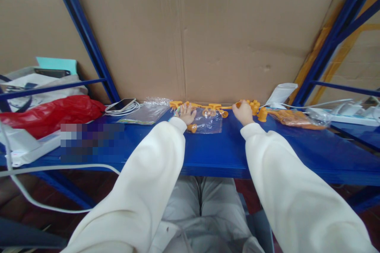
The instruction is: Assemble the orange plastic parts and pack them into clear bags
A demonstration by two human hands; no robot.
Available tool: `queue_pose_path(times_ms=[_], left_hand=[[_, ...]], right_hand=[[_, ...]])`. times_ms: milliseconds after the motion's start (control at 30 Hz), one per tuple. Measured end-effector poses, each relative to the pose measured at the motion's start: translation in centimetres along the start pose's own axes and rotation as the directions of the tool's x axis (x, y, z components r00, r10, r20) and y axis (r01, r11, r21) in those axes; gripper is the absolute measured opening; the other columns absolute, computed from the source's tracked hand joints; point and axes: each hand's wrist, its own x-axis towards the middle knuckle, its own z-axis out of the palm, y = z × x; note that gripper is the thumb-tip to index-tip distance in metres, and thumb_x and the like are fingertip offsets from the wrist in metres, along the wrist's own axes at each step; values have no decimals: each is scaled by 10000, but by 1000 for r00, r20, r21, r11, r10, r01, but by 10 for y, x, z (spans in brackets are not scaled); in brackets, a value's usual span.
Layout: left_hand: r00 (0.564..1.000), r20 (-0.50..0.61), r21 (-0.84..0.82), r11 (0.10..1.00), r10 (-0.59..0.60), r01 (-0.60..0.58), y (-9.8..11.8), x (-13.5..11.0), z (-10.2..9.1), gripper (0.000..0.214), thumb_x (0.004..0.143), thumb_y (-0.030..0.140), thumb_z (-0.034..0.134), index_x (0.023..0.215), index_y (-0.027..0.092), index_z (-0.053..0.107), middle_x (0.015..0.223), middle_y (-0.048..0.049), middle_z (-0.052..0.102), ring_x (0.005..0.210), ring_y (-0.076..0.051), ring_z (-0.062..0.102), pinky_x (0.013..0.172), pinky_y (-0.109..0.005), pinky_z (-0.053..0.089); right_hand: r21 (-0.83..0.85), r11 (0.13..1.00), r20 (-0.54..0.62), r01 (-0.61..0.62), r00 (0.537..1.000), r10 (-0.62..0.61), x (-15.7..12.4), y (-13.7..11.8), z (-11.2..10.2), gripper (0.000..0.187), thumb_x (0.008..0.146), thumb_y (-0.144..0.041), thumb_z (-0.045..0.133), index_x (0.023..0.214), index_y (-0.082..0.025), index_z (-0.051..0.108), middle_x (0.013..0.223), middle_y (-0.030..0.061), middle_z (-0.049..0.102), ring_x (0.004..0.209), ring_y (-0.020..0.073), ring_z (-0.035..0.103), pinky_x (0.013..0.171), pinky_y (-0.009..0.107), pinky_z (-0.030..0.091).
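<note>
A blue shelf [221, 158] carries handwork that appears partway along, some parts out loose and others bagged. Near the right end, a filled clear bag [299, 119] holds a bundle of orange parts; by the middle of the back edge lies a flat clear bag [212, 127], its contents, if any, hard to tell. A left hand [186, 114] spreads wide over that bag's left side; a right hand [244, 112] curls narrow at the back edge, its grip unclear, among loose orange pieces [212, 106] strung along that edge.

No readable text, labels, brands, numbers or signs anywhere in head view.
</note>
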Motion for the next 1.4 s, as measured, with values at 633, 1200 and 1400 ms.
queue_pose_path(times_ms=[633,1200,1400], left_hand=[[1000,16,-21,1000,0,1,2,-3,-2,710,975,502,167,1628,226,125,1696,-14,89,1567,-224,37,1266,-496,131],[996,57,6,997,76,-76,4,-5,0,705,968,525,201,1621,263,164,1690,-20,123,1565,-245,42,1253,-531,164],[986,116,15,992,121,-124,10,-9,-1,720,977,545,186,1626,240,124,1693,-29,83,1567,-243,17,1256,-530,127]], right_hand=[[449,855,109,259,934,-340,-6,-12,4,189,832,-375,562,737,-221,507,705,-6,597,717,164,569,702,287,483],[470,793,515,387,610,-603,-23,-20,9,196,744,-273,749,896,-164,808,942,56,790,916,242,728,893,354,561],[435,790,428,431,673,-603,-27,-24,16,176,790,-231,723,935,-189,815,1036,73,791,1003,264,733,964,383,543]])
